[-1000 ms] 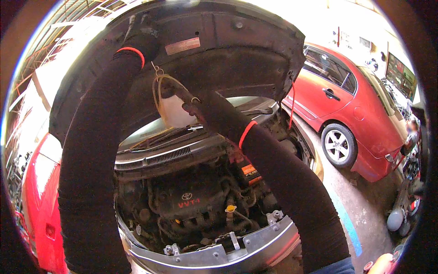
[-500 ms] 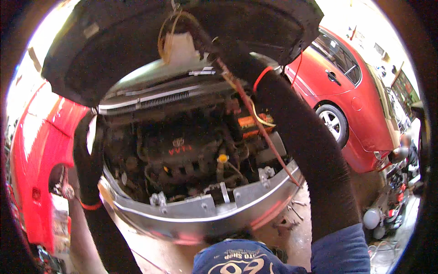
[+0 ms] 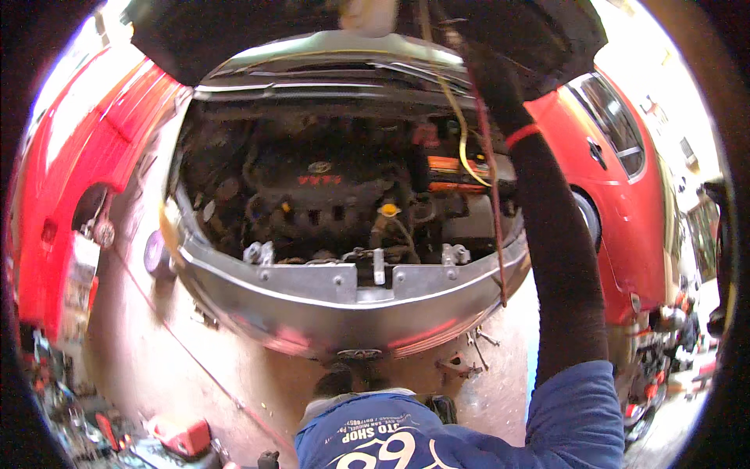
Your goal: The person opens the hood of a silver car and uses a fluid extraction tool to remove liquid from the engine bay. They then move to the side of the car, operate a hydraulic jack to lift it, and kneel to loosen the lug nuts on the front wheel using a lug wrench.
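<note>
right hand [image 3: 453,35]: one o'clock, blurred, cannot tell its grip. long dark-red hose [image 3: 498,234]: below it, one to four o'clock. black plastic engine cover [image 3: 312,194]: eleven o'clock, red lettering. blue cloth shirt [image 3: 367,426]: six o'clock, white print.

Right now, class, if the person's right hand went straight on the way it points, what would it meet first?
Probably the dark underside of the raised hood, which lies ahead of the right hand; it might brush the yellowish cord on the way. Blur and unclear depth leave this uncertain.
</note>
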`<action>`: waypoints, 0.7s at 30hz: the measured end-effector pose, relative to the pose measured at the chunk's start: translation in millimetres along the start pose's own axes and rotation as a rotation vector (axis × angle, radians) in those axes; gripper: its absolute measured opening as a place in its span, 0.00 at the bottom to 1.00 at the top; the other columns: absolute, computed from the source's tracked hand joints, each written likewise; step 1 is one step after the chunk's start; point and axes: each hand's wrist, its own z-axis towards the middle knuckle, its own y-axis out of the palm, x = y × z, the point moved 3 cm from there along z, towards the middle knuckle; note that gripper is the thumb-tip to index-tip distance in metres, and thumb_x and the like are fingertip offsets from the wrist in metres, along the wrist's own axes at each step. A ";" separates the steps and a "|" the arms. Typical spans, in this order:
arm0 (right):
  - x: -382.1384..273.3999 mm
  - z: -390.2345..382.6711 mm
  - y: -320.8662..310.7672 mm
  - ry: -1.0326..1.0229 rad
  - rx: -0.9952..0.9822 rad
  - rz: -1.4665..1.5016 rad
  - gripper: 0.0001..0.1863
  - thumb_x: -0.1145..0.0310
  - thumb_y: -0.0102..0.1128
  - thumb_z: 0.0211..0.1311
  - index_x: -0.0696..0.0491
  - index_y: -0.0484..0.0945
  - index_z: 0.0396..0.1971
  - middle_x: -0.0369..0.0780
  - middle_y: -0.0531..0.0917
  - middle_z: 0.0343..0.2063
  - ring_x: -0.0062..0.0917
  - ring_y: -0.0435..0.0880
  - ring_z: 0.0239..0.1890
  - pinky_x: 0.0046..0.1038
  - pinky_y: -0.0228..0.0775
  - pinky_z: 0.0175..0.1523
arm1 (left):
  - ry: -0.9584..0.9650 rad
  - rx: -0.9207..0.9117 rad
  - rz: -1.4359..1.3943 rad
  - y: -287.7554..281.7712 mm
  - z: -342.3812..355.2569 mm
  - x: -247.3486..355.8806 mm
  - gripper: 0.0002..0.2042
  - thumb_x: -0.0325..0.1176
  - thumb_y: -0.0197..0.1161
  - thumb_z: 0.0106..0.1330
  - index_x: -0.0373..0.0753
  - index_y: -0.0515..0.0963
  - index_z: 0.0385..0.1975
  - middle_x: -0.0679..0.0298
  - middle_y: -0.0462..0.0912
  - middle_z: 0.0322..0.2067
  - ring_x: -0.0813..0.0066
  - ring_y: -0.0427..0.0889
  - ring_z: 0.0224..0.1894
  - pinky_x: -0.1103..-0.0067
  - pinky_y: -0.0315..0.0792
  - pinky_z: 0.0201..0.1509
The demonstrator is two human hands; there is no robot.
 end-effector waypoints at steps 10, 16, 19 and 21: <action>-283.7 -173.8 36.6 0.084 -0.157 0.705 0.20 0.66 0.59 0.66 0.56 0.75 0.55 0.48 0.79 0.54 0.38 0.76 0.58 0.37 0.60 0.68 | 0.687 0.313 0.717 -30.2 50.0 15.9 0.15 0.38 0.54 0.67 0.46 0.78 0.51 0.53 0.85 0.36 0.48 0.84 0.37 0.57 0.77 0.40; -577.3 -230.3 99.0 0.101 -0.961 1.354 0.35 0.60 0.68 0.62 0.55 0.65 0.65 0.47 0.81 0.51 0.39 0.80 0.51 0.36 0.72 0.58 | 0.366 0.301 -0.309 -161.2 99.2 82.4 0.34 0.47 0.62 0.65 0.49 0.53 0.67 0.52 0.75 0.51 0.58 0.82 0.44 0.59 0.81 0.39; -682.0 -235.9 134.7 0.177 -1.264 1.284 0.36 0.56 0.70 0.60 0.56 0.67 0.64 0.48 0.79 0.55 0.39 0.79 0.55 0.36 0.71 0.60 | 0.103 0.131 -0.695 -239.1 101.6 88.9 0.36 0.52 0.63 0.67 0.47 0.56 0.71 0.50 0.75 0.55 0.62 0.83 0.42 0.63 0.82 0.40; -722.2 -245.5 167.0 0.165 -1.422 1.090 0.34 0.55 0.69 0.61 0.56 0.70 0.62 0.49 0.78 0.56 0.39 0.78 0.58 0.36 0.71 0.61 | 0.148 0.210 -0.267 -303.9 123.6 101.1 0.30 0.49 0.65 0.66 0.39 0.66 0.62 0.48 0.80 0.49 0.62 0.84 0.41 0.68 0.80 0.42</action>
